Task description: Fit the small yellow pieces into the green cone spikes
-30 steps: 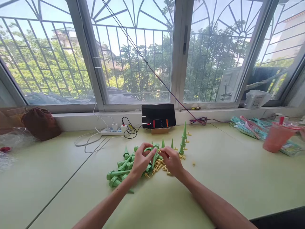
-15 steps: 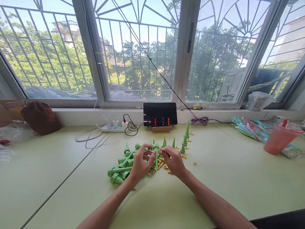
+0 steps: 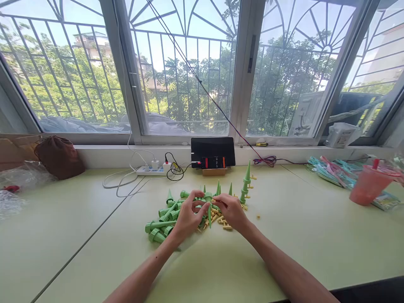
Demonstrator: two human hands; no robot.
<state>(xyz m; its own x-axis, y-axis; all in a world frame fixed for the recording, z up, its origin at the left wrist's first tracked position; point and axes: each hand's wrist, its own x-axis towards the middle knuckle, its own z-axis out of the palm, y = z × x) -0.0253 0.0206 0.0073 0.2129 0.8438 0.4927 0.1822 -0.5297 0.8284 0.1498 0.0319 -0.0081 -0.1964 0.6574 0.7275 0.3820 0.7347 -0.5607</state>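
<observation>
My left hand [image 3: 189, 216] is closed around a green plant watering spike [image 3: 209, 215], which points down with its wide ribbed cap on top. Pinched at the cap's right side, my right hand [image 3: 233, 212] has a small yellow valve, mostly covered by the fingers. Left of and behind my left hand lies a heap of green spikes [image 3: 160, 226]. Loose yellow valves [image 3: 227, 227] are scattered beneath my hands. Beyond my right hand stands an upright stack of spikes [image 3: 244, 188] with yellow valves sticking out to its right.
A phone [image 3: 213, 162] leans on a black tablet [image 3: 212, 147] by the window. To their left is a power strip [image 3: 148, 171] with cables. A red cup [image 3: 368, 187] and turquoise packets [image 3: 331, 170] sit at right, a brown bag [image 3: 59, 158] at far left.
The view has shifted slightly. Both hands stay together at the spike's cap, and the right fingers have come closer against its side.
</observation>
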